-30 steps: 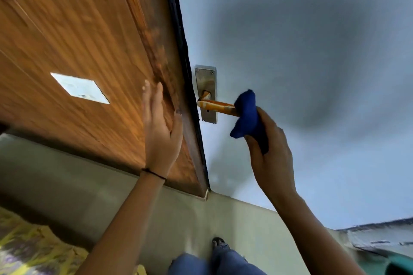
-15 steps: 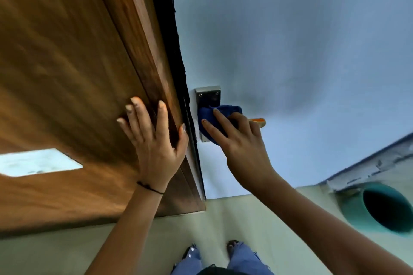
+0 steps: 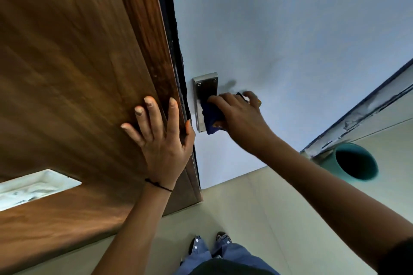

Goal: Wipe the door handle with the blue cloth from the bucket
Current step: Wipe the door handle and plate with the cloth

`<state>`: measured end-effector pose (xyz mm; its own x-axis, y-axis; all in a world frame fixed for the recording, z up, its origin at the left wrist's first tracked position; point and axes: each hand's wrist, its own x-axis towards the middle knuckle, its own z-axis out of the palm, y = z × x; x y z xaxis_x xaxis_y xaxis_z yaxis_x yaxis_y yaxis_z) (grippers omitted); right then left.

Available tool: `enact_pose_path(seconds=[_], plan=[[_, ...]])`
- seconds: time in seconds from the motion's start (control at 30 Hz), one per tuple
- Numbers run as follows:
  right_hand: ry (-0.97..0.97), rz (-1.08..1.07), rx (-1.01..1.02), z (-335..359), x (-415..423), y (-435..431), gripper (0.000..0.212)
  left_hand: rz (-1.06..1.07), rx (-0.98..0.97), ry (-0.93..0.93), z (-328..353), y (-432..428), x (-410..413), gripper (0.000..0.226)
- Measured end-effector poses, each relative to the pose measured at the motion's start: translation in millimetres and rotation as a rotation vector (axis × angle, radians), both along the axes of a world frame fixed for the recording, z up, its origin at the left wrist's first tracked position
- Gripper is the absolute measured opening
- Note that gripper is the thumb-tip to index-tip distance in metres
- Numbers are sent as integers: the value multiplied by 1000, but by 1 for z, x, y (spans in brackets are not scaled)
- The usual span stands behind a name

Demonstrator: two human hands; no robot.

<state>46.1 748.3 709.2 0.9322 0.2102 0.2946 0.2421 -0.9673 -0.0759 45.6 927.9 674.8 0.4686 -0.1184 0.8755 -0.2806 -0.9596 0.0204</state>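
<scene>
Just the one view here, a head cam with a wide lens, so there's no overlap with anything else. It faces forward and steeply down along a wooden door, close enough that both hands sit mid-frame at arm's reach. The left hand is flat on the wood, and the right hand is just beside it, on the pale side. Below the hands you see the floor and the person's own feet. Edges bend a lot, fisheye style.

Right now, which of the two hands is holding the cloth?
The right hand, gripping the blue cloth at the metal handle plate; the left hand lies flat on the wooden door.
</scene>
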Motion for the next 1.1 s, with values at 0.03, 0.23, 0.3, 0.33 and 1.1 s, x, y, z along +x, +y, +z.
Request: enact_pose_path(seconds=[0.03, 0.23, 0.3, 0.33, 1.1], plan=[[19, -3, 28, 1, 2, -7, 50, 7, 1, -3, -1, 0, 1, 87], [23, 49, 50, -1, 2, -10, 50, 42, 19, 5, -2, -1, 2, 91], [-42, 67, 15, -6, -2, 0, 55, 45, 27, 1, -3, -1, 2, 90], [-63, 75, -15, -8, -3, 5, 58, 46, 29, 1, -3, -2, 2, 89], [-169, 64, -470, -12, -12, 42, 54, 44, 79, 12, -3, 3, 1, 86]])
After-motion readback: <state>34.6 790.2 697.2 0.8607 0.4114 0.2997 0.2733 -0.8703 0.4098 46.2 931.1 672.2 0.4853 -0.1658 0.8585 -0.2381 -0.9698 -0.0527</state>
